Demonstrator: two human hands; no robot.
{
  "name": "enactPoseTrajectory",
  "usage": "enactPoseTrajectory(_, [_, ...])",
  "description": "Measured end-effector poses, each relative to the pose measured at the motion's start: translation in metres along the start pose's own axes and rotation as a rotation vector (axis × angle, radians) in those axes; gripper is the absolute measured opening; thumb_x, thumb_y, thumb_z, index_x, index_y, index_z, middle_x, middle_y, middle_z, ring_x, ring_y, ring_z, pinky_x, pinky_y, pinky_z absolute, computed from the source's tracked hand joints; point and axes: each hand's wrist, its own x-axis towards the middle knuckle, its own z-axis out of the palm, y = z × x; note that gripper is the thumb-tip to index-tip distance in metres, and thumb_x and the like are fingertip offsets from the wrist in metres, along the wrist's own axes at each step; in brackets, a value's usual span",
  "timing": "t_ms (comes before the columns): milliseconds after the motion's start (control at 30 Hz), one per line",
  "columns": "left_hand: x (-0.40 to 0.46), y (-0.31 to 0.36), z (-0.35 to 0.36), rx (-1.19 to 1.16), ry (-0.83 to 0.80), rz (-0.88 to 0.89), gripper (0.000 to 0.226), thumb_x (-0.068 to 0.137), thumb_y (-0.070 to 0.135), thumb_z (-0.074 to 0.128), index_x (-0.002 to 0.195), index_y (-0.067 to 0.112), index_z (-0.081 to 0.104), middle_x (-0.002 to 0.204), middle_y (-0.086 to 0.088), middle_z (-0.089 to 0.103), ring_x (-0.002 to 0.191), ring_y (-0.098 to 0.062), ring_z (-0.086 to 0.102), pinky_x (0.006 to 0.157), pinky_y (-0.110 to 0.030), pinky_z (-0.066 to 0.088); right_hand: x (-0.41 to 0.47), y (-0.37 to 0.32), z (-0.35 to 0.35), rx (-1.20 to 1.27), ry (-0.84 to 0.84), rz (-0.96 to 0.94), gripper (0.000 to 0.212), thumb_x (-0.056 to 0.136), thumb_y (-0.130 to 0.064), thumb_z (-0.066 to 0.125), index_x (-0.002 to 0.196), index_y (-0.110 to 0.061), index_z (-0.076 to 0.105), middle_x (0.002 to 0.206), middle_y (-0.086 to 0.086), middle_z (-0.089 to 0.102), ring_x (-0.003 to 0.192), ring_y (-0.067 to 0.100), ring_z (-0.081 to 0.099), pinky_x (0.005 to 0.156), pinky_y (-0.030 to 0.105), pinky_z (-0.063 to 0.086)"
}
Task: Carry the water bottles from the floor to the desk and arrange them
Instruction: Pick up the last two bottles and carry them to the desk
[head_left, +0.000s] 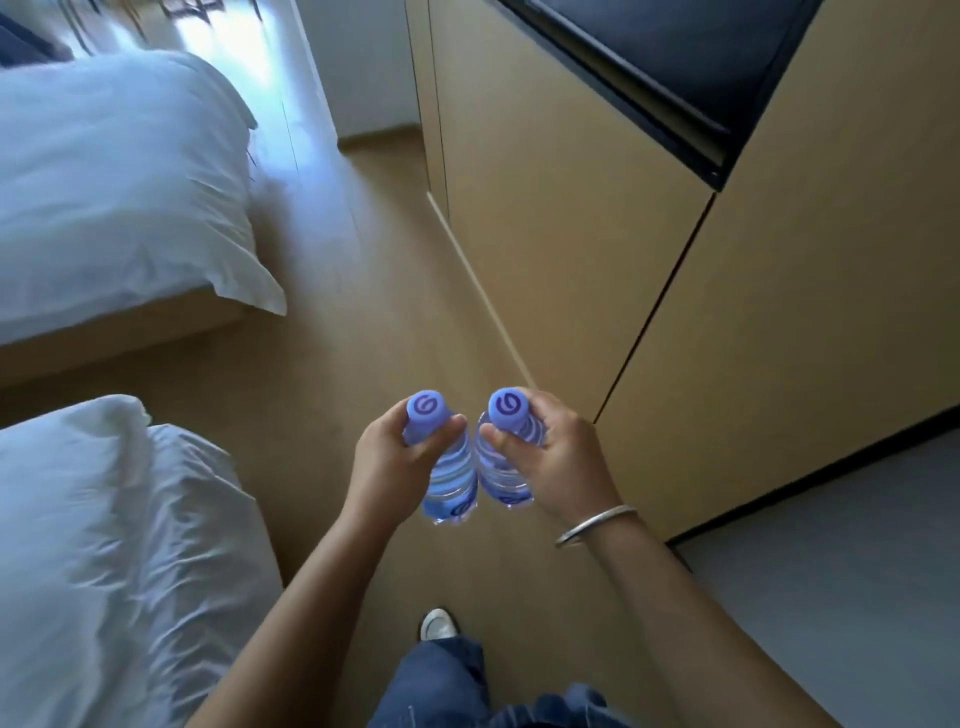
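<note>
1. Bottles (451, 480) (506, 475): clear, glossy ribbed plastic with smooth matt caps.
2. Floor (395, 312) under the bottles: smooth wood-look finish.
3. Bedding (119, 171) left of the bottles: white creased cloth.
4. Bracelet (597, 525) right of the bottles: shiny metal.
5. Cabinet (571, 208) beyond the bottles: matt wood-look panels.

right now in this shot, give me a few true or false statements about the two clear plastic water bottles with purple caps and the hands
1. Each hand grips one clear plastic water bottle with a purple cap: left hand on the left bottle, right hand on the right bottle. True.
2. Both bottles stand on the wooden floor. False: both are held above it.
3. A silver bangle circles the right wrist. True.
4. The left bottle has no cap. False: both are capped.
</note>
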Motion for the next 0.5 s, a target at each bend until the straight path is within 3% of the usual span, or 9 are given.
enactPoseTrajectory(133, [0.040,-0.005,-0.043,0.025,0.018,0.022,0.013,0.080,0.021,0.072,0.078,0.012,0.063,0.066,0.007,0.061,0.061,-0.004,0.052,0.062,-0.016,0.042,0.036,-0.023,0.042,0.019,-0.012,-0.030,0.041,0.071,-0.039,0.066,0.101,-0.010,0.067,0.096,0.003,0.070,0.090,0.018,0.065,0.085,0.037,0.051])
enactPoseTrajectory(300, [0.084,-0.006,-0.081,-0.013,0.077,0.025,0.009,0.081,0.019,0.071,0.080,0.015,0.062,0.069,0.007,0.062,0.057,0.005,0.053,0.059,-0.006,0.042,0.083,-0.046,0.075,0.020,-0.042,-0.048,0.033,0.074,-0.032,0.071,0.101,-0.014,0.067,0.094,-0.001,0.070,0.089,0.016,0.064,0.084,0.032,0.051])
enactPoseTrajectory(500, [0.147,-0.011,-0.098,-0.057,0.100,-0.007,0.017,0.082,0.019,0.070,0.088,0.005,0.064,0.075,0.000,0.062,0.069,-0.011,0.055,0.069,-0.023,0.045,0.149,-0.046,0.100,-0.001,-0.069,-0.071,0.023,0.078,-0.026,0.072,0.099,-0.016,0.067,0.088,-0.006,0.067,0.082,0.009,0.060,0.080,0.026,0.049])
